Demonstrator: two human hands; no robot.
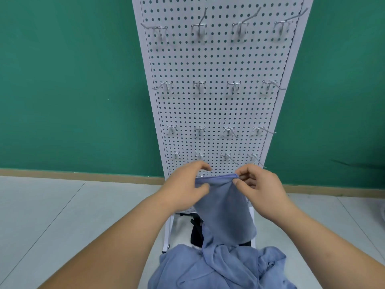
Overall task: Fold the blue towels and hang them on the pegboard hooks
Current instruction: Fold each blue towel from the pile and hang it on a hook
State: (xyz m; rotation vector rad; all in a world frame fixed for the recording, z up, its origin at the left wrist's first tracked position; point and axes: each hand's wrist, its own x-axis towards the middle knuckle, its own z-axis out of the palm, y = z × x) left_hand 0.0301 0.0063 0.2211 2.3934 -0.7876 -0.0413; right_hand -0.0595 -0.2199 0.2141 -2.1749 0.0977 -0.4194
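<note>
A blue towel (pixel 224 207) hangs doubled over in front of the white pegboard (pixel 218 105), its top edge held level just below the lowest row of hooks (pixel 229 158). My left hand (pixel 185 187) grips the top left corner, thumb under the cloth and fingers curled over it. My right hand (pixel 257 185) pinches the top right corner between thumb and forefinger. Below, a crumpled pile of blue towels (pixel 225 268) lies at the bottom of the view. All the metal hooks on the board are bare.
The pegboard stands on a white frame (pixel 167 232) against a green wall (pixel 73 90), with a black strap (pixel 196 232) behind its foot. Light tiled floor (pixel 62 205) spreads to both sides. Several hook rows run up the board.
</note>
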